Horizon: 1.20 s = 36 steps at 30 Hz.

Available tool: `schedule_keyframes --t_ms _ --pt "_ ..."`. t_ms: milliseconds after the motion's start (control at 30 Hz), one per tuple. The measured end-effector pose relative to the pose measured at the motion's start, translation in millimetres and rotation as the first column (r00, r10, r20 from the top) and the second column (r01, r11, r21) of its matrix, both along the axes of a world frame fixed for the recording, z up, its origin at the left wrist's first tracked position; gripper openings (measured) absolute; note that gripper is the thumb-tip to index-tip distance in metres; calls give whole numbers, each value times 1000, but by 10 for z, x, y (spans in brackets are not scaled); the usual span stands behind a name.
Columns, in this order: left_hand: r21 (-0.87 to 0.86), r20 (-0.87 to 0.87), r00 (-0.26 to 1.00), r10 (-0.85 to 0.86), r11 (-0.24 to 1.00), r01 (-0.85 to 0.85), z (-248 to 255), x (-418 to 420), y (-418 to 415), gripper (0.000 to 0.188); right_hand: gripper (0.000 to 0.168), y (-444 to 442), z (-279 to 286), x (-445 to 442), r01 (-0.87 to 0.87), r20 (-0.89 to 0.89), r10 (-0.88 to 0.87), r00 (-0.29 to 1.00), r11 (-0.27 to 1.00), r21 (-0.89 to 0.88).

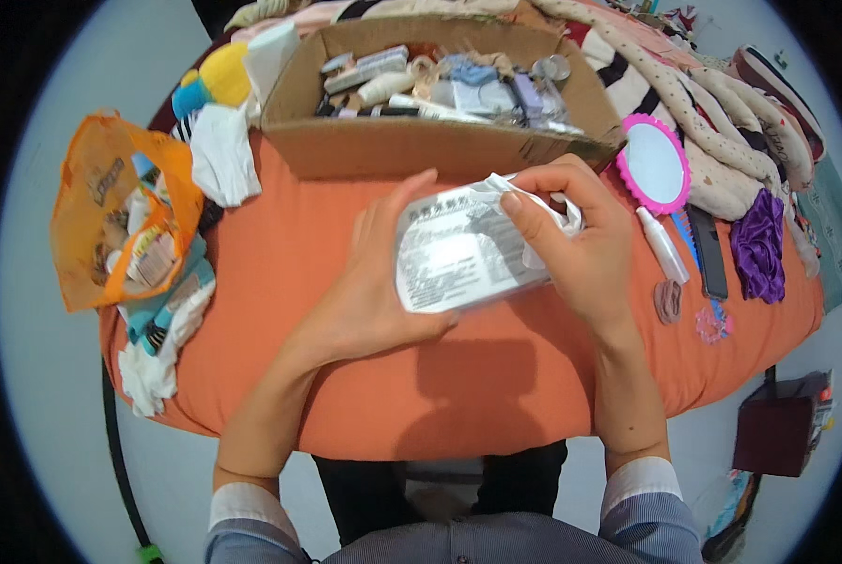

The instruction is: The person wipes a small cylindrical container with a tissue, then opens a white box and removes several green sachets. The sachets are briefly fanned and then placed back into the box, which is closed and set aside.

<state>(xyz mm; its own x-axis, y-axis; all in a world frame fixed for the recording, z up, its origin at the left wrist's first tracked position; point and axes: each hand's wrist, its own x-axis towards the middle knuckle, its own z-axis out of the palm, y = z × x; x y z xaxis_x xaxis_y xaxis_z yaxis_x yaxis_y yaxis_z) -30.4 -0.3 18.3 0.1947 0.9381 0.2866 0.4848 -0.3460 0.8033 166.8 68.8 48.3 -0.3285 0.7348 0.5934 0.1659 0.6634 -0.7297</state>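
Note:
Between my two hands is a white and silver plastic packet [456,254] that bears printed writing and reflects the light. My left hand [371,282] grips its left end, thumb along the lower edge and fingers at the far side. At the upper right corner, my right hand [576,225] pinches crumpled white material [567,215], either wrapper or tissue; I cannot tell which. The packet is tilted above an orange bed sheet [280,261]. Just beyond it stands an open cardboard box [392,144] full of bottles, tubes and small packages.
At left, an orange plastic bag [75,247] with mixed items stands beside socks [223,155]. A pink-framed mirror [655,166], a white bottle [662,247], a blue comb [684,233], a dark phone-like object [710,254], a hair tie [667,302] and purple cloth [758,247] lie right.

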Motion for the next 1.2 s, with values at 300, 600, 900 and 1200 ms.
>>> schedule_keyframes --t_ms 300,600,900,1200 --pt "137 111 990 89 985 -104 -111 119 -37 97 12 -236 -189 -303 -114 309 15 951 946 305" --pt "330 70 996 50 941 -70 -195 88 12 95 11 -45 -221 -216 16 239 -105 965 937 348" --pt "352 84 996 35 934 -62 -227 101 23 95 10 55 -192 -118 176 190 -251 949 923 341" --pt "392 -84 995 56 920 -19 -196 73 8 109 10 27 -170 -139 196 181 -276 944 910 365"
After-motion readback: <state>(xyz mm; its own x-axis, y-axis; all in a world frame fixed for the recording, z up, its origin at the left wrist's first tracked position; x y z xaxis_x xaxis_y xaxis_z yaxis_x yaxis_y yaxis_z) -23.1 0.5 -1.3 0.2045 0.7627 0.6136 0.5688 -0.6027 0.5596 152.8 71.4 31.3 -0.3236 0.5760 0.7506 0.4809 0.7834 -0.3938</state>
